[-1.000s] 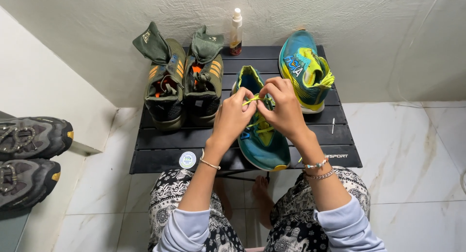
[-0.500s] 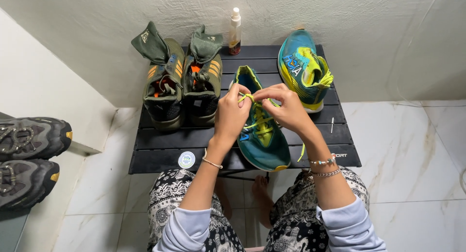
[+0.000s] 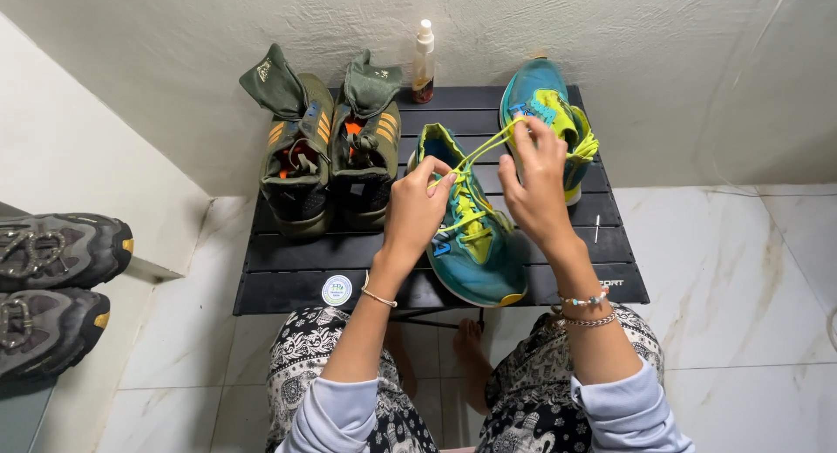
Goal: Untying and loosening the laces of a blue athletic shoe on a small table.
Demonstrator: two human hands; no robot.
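A teal running shoe [image 3: 475,244] with yellow-green laces [image 3: 475,161] lies toe toward the person on a black slatted worktop [image 3: 349,252], near its front middle; the left hand [image 3: 418,211] is pinched on a lace just above the shoe's tongue, its fingers closed around the strand; the right hand [image 3: 536,187] is raised a little higher and to the right, fingers closed on the other end of the lace, which runs taut between the two hands; both wrists wear thin bracelets, and pale grey sleeves are pushed up on the forearms; the matching teal shoe [image 3: 549,113] rests on its side at the back right of the worktop, just behind the right hand; a pair of olive-green high boots [image 3: 327,152] with orange stripes stands side by side at the back left, tongues pulled up; a small spray bottle [image 3: 424,65] stands upright between the boots and the second teal shoe, close to the wall; a thin pale pin-like object [image 3: 596,229] lies on the slats to the right; two grey hiking shoes [image 3: 52,287] sit on a lower surface at far left, well apart from the worktop; the floor is pale marbled tile [image 3: 741,270].
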